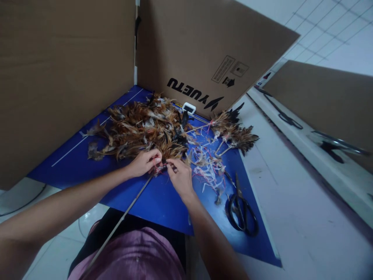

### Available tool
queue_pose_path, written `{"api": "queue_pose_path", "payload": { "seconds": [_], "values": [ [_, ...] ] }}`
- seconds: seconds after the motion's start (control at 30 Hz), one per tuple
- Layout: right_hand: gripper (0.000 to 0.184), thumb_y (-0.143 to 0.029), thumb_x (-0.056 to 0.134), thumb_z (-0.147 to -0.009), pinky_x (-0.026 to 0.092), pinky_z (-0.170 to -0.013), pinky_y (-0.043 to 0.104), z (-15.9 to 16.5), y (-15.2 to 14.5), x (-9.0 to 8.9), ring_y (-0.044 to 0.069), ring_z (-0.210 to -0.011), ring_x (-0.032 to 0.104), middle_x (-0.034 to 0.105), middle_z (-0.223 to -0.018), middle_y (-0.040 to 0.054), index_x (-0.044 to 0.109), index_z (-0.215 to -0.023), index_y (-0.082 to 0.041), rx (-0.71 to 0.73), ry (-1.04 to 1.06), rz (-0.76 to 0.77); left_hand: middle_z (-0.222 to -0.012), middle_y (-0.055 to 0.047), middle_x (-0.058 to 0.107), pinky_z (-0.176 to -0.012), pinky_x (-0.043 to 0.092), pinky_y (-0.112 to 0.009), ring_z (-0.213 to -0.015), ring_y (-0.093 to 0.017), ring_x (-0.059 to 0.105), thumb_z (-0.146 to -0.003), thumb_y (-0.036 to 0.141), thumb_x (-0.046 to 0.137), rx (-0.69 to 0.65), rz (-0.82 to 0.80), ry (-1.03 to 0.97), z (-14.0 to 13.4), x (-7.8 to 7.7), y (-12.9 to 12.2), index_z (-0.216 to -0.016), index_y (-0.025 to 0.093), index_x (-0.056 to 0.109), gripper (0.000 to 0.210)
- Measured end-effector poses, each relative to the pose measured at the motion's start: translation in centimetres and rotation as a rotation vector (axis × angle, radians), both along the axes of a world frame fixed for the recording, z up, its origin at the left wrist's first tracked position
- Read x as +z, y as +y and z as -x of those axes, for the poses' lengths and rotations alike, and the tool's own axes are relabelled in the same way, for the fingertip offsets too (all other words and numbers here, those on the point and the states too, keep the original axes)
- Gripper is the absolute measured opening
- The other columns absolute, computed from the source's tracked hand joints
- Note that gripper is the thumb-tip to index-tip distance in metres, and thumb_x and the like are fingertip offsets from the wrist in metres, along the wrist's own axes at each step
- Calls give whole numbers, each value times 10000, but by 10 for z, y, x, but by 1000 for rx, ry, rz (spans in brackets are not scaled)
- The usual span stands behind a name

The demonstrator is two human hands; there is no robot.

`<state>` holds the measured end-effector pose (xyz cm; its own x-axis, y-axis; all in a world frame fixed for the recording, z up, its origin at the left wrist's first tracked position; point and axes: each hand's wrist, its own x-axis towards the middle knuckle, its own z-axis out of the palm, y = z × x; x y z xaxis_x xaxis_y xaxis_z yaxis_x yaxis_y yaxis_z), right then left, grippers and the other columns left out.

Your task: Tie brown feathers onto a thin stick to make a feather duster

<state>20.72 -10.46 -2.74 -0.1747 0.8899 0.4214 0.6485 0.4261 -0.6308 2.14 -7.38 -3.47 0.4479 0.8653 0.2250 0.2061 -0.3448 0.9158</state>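
Note:
A thin stick [128,210] runs up from my lap to the table's near side, where brown feathers are bound to its end with red and white string [159,169]. My left hand [146,162] is closed at this binding, with red string between thumb and fingers. Close beside it, on the right, my right hand [181,177] is pinched at the same string. Its fingertips partly hide what they grip. Just beyond both hands spreads a large pile of brown and black feathers [140,126].
Black-handled scissors [240,212] lie on the blue mat [163,198] at right. Near them are string scraps [208,165] and several small feather bundles on sticks [237,136]. A small white device [189,108] stands at the back. Cardboard panels [198,46] enclose the left and back.

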Motion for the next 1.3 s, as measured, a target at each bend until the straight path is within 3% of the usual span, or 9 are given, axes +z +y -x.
{"api": "queue_pose_path", "payload": {
  "seconds": [0.23, 0.33, 0.47, 0.6, 0.83, 0.97, 1.13, 1.3],
  "values": [
    [203, -114, 512, -787, 485, -573, 210, -2, -4, 2, 126, -750, 607, 634, -922, 37, 653, -920, -177, -60, 208, 141, -732, -8, 710, -532, 472, -224, -541, -121, 635, -922, 330, 472, 19, -2, -14, -3, 1, 2, -842, 187, 530, 174],
    [247, -86, 523, -756, 500, -636, 230, -4, -7, 6, 143, -818, 605, 623, -970, 50, 648, -948, -180, -52, 125, 71, -739, -8, 709, -537, 477, -221, -541, -115, 630, -928, 332, 462, 11, 15, -20, -3, 0, 2, -844, 184, 521, 181],
    [128, -183, 564, -864, 491, -794, 305, -5, -9, 6, 172, -834, 610, 664, -896, 50, 667, -941, -186, -27, -53, 24, -742, -1, 703, -558, 480, -210, -556, -103, 623, -934, 338, 460, -4, 4, -23, -2, -1, 2, -849, 178, 525, 193],
    [147, -215, 513, -930, 463, -818, 325, -2, -9, 6, 186, -856, 593, 662, -866, 55, 643, -867, -187, 1, -108, 16, -731, 3, 689, -544, 471, -202, -556, -101, 618, -924, 309, 459, -1, 7, -30, -2, 1, 2, -833, 178, 517, 170],
    [124, -234, 478, -935, 475, -791, 299, 1, -9, 7, 166, -836, 604, 650, -872, 38, 590, -899, -193, -25, 35, 147, -714, 6, 673, -527, 469, -200, -541, -101, 619, -913, 299, 466, -16, 60, -52, -3, 4, 0, -827, 173, 521, 162],
    [175, -173, 570, -844, 493, -776, 284, -3, -7, 4, 154, -813, 622, 662, -884, 24, 608, -1013, -196, -46, 109, 186, -687, 14, 663, -504, 456, -191, -515, -93, 602, -915, 299, 467, -20, 74, -57, -3, 4, 0, -825, 173, 516, 163],
    [104, -179, 561, -873, 463, -784, 293, -3, -7, 5, 156, -801, 595, 650, -840, 27, 660, -843, -197, 1, 14, 97, -696, 19, 668, -511, 459, -180, -525, -83, 604, -919, 287, 475, -22, 47, -65, -3, 3, 1, -827, 176, 525, 153],
    [98, -232, 558, -884, 449, -744, 273, -3, -8, 4, 144, -775, 583, 636, -821, 14, 628, -826, -194, -31, 99, 204, -706, 11, 674, -486, 455, -171, -508, -77, 600, -923, 288, 475, -33, 75, -78, -3, 2, 1, -832, 174, 520, 153]
  ]
}}
